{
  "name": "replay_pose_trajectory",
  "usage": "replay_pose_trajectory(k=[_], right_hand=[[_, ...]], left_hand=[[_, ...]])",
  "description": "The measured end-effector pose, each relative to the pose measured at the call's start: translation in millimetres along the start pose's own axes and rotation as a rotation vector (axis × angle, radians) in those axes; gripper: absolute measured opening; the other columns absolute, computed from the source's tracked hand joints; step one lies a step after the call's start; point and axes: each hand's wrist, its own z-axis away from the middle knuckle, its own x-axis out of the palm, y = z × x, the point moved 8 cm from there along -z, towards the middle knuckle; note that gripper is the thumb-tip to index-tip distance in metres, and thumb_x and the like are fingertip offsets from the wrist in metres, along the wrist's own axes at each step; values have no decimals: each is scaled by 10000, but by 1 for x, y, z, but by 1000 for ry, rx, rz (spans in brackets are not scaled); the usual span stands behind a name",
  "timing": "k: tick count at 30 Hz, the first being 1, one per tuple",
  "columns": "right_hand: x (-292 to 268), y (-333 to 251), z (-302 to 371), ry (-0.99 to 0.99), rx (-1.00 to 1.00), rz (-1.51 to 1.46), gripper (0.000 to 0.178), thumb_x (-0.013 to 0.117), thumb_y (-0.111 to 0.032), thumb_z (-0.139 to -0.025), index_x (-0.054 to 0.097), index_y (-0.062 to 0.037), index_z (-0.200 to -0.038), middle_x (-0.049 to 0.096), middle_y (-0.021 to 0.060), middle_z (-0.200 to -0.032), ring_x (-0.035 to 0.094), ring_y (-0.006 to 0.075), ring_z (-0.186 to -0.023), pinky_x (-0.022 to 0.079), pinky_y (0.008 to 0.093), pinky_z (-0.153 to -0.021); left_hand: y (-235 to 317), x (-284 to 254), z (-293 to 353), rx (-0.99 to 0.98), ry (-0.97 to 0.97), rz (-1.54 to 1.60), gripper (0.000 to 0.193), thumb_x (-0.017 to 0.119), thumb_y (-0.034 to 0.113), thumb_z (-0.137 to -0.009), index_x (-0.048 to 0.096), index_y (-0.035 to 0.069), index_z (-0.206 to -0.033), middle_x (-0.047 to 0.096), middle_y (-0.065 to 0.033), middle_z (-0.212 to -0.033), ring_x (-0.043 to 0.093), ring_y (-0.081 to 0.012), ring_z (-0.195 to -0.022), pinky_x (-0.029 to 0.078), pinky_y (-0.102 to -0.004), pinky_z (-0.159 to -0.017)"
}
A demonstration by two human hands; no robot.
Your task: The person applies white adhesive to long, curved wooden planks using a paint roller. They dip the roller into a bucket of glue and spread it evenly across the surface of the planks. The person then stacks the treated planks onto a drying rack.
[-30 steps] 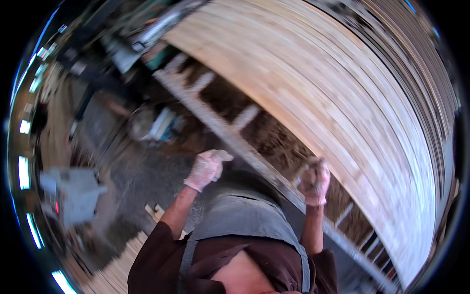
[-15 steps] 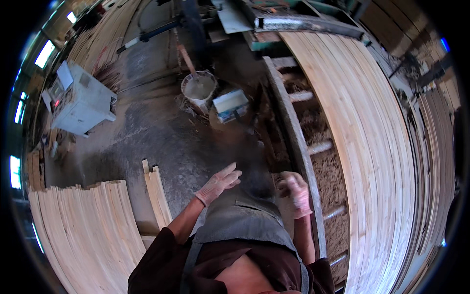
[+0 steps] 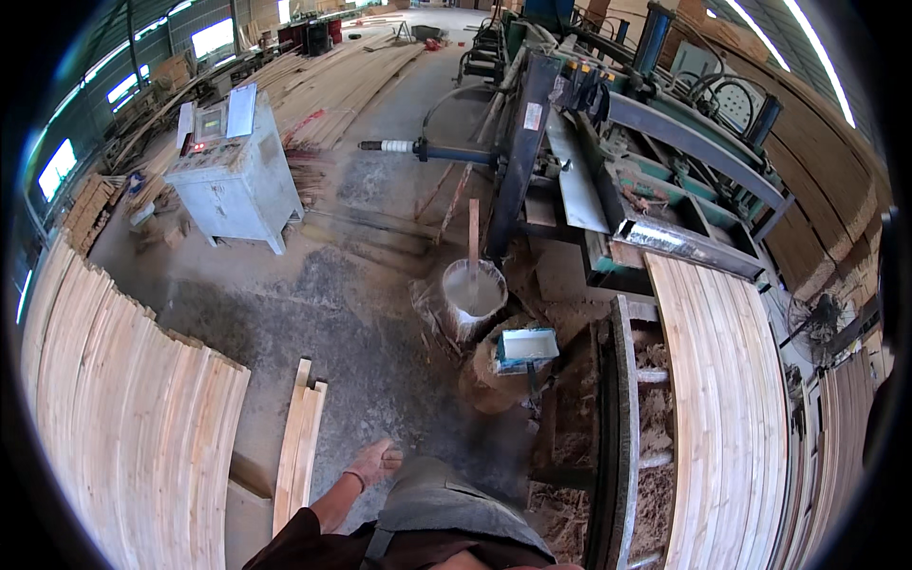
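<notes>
Pale wood lies on both sides of the person: at the right, a row of long strips (image 3: 727, 408) set edge to edge, its far end at a green-framed machine (image 3: 698, 142); at the left, a broad stack (image 3: 133, 427) with uneven ends. Two loose strips (image 3: 299, 446) lie side by side just off that stack, nearest to the left hand (image 3: 375, 463). This hand is gloved and bears nothing, its fingers loosely together in front of the grey apron (image 3: 456, 499), apart from the wood. The right hand is out of view, so I cannot tell what it does.

As far as I can judge, the side-by-side laying looks done for the row at the right, while the stack and the two loose strips lie separate from it (how much of that wood is still to be handled, the view does not say). A bucket (image 3: 464, 326) of whitish stuff, with a stick (image 3: 473, 233) standing in it, and a blue-and-white container (image 3: 528, 350) sit near the metal rail (image 3: 622, 427).

As for writing, a small white label (image 3: 532, 116) sits on the machine's dark upright (image 3: 525, 180), and the pale control cabinet (image 3: 237, 190) carries a panel with red lights; both are too small to read, and no brand can be made out.
</notes>
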Motion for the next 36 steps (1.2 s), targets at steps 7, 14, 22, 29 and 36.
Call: replay_pose_trajectory(k=[7, 14, 22, 29, 36], right_hand=[[19, 40, 26, -95, 203, -955, 299, 707, -353, -904, 691, -86, -1037, 678, 80, -874, 668, 198, -783, 566, 355, -618], [-15, -21, -7, 38, 154, -498, 396, 674, -427, -961, 650, -46, -1065, 683, 86, -825, 657, 215, -612, 554, 422, -525], [-15, -14, -53, 21, -13, -193, 366, 734, -409, -901, 722, -64, -1020, 707, 74, -837, 660, 216, -618, 547, 405, -557], [-10, -58, -64, -143, 127, -231, 221, 668, -283, -943, 717, -68, -963, 683, 71, -771, 614, 212, -567, 516, 399, -488], [15, -105, -91, -35, 184, -491, 157, 677, -258, -950, 705, -105, -968, 718, 67, -853, 656, 205, -624, 491, 353, -495]], left_hand=[[-4, 24, 4, 85, 16, -196, 559, 610, 479, -988, 629, -3, -1270, 738, -153, -1078, 703, -201, -880, 566, -376, -810], [-13, 58, 7, 23, 24, -327, 564, 623, 492, -973, 631, 27, -1291, 741, -147, -1085, 713, -213, -893, 563, -380, -830], [-29, 66, 24, 17, 126, -208, 456, 654, 451, -967, 664, 50, -1183, 744, -135, -1059, 712, -207, -854, 550, -338, -751], [7, 95, 45, -25, 188, -196, 256, 653, 390, -970, 601, 143, -925, 598, 7, -775, 597, -114, -671, 491, -280, -655], [24, -12, -44, -210, 12, -168, 229, 648, 322, -967, 615, 98, -1002, 653, -71, -860, 618, -153, -640, 463, -261, -560]])
